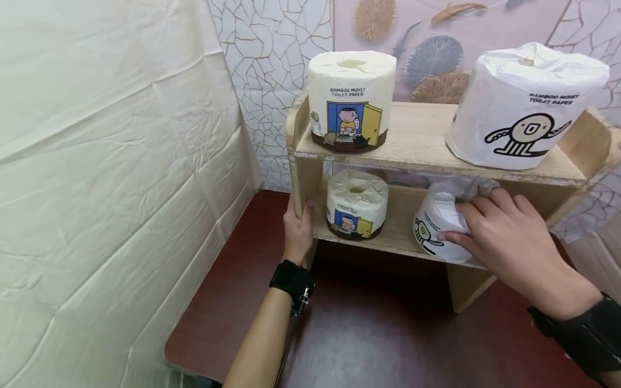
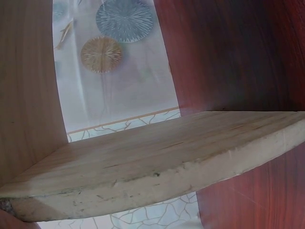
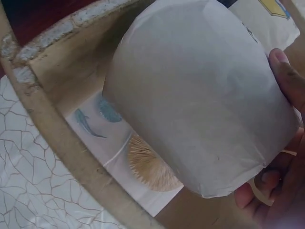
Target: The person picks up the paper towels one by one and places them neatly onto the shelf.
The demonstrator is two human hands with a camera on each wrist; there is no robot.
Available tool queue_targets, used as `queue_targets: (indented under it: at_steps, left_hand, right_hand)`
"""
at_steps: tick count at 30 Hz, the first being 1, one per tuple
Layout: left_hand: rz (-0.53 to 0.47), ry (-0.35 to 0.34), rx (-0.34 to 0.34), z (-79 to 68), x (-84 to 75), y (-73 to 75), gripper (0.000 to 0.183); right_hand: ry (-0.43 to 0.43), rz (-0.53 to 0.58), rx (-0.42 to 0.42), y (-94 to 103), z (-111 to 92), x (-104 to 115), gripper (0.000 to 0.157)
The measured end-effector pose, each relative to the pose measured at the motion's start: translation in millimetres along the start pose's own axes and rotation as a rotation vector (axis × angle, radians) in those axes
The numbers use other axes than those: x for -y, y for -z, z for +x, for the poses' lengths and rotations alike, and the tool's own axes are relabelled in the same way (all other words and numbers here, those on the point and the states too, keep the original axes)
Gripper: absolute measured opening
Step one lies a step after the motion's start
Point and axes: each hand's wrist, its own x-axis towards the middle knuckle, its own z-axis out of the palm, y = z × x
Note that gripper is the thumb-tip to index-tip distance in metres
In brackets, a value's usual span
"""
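Observation:
My right hand (image 1: pixel 509 237) grips a white-wrapped toilet paper roll (image 1: pixel 439 215) on the lower board of a small wooden shelf (image 1: pixel 417 132). That roll tilts a little, its striped cartoon figure facing left. Close up in the right wrist view, the roll's plain side (image 3: pixel 200 95) fills the middle, with thumb and fingers at its right edge. My left hand (image 1: pixel 297 229) holds the shelf's left side panel, thumb on the inner side. Left of the gripped roll stands a cream toilet paper roll (image 1: pixel 356 205) with a blue-and-yellow door picture.
Above, the top board carries another door-picture roll (image 1: pixel 351 102) at left and a larger-looking white roll (image 1: pixel 524 108) at right. The shelf stands on a dark red table (image 1: pixel 368 334). Cream cloth (image 1: pixel 121 161) hangs along the left, and patterned sheeting (image 1: pixel 274 70) covers the back.

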Motion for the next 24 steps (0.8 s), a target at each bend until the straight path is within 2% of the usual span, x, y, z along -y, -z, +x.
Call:
queue_targets:
  at_steps: [10,14,20,24]
  left_hand:
    - [-0.022,0.012,-0.001,1.4,-0.7,-0.9,0.050]
    - [-0.006,0.004,-0.007,2.9,-0.1,-2.5,0.050]
    - [0.000,-0.002,-0.011,-0.7,1.3,-2.1,0.051]
    - [0.006,0.011,-0.010,-2.1,1.4,-2.9,0.052]
  right_hand:
    - [-0.021,-0.090,-0.028,-18.8,10,1,0.088]
    - [-0.072,-0.097,0.022,-21.9,12,1,0.084]
    - [-0.226,-0.049,0.163,-25.1,12,2,0.058]
    - [-0.259,-0.062,0.186,-30.1,12,3,0.059]
